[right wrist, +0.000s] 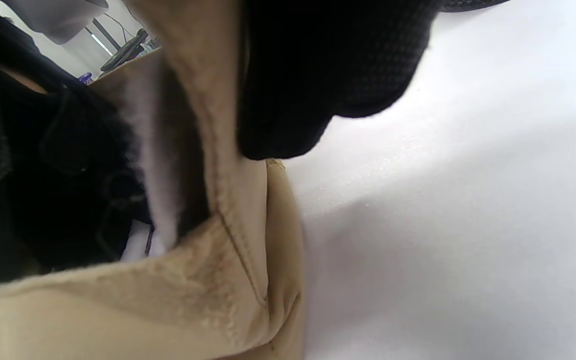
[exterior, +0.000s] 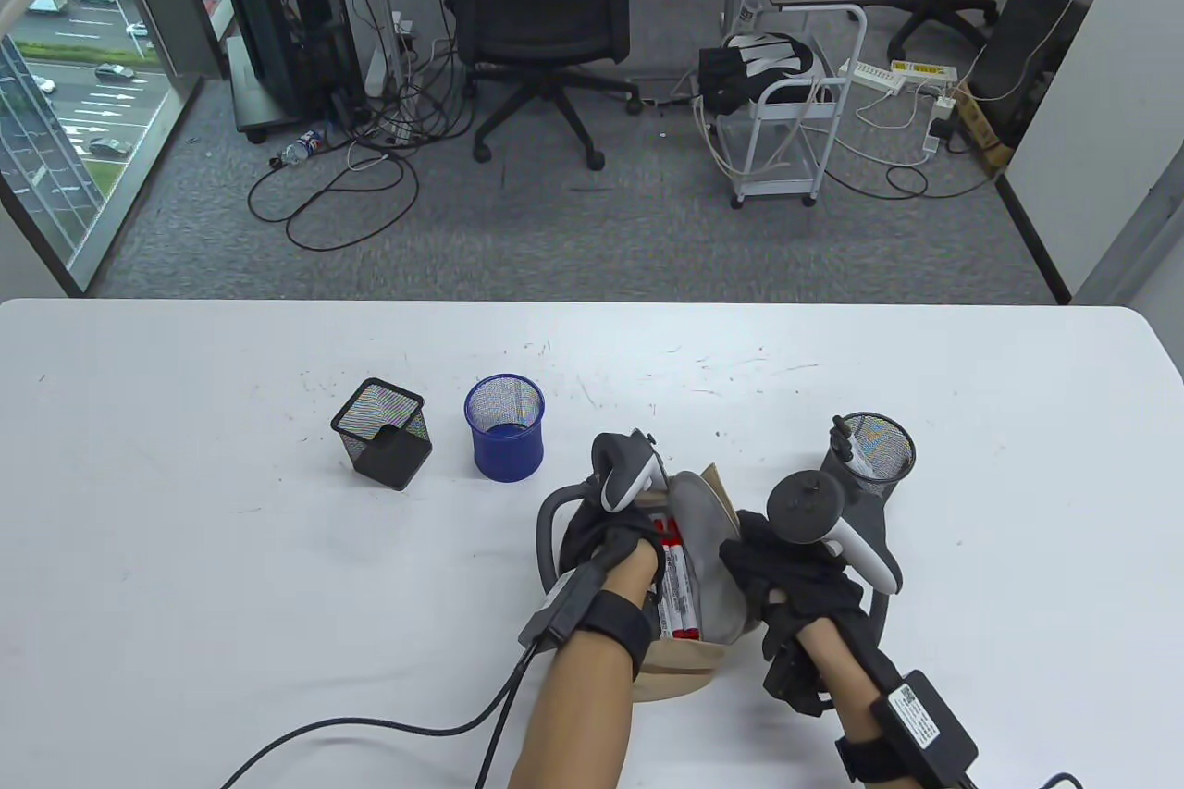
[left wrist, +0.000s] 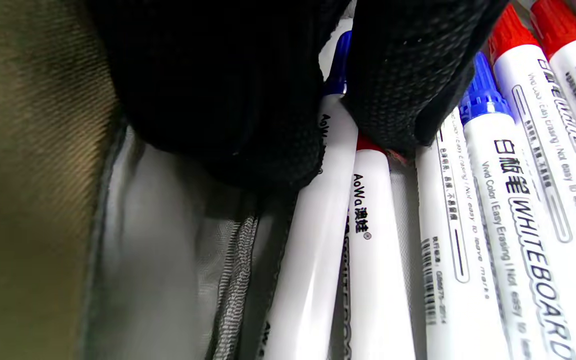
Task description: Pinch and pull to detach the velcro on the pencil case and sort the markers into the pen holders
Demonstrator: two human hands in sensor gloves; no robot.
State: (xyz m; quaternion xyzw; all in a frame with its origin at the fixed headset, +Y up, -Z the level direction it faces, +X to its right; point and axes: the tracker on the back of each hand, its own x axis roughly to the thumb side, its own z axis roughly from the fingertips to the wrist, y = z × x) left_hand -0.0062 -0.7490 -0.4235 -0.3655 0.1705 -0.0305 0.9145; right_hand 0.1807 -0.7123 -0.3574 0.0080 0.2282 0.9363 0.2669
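Because the tan fabric pencil case (exterior: 684,669) is already unfastened, its flap is drawn aside by the right hand (exterior: 786,576), whose curled fingers (right wrist: 318,75) pinch the beige edge just beside them. That leaves the mouth gaping for the left hand (exterior: 615,548), reaching inside; its fingertips (left wrist: 403,85) close on the white whiteboard markers (left wrist: 493,210) beneath them. Both mesh pen holders, square black (exterior: 381,445) and round blue (exterior: 505,439), stand well beyond the left hand.
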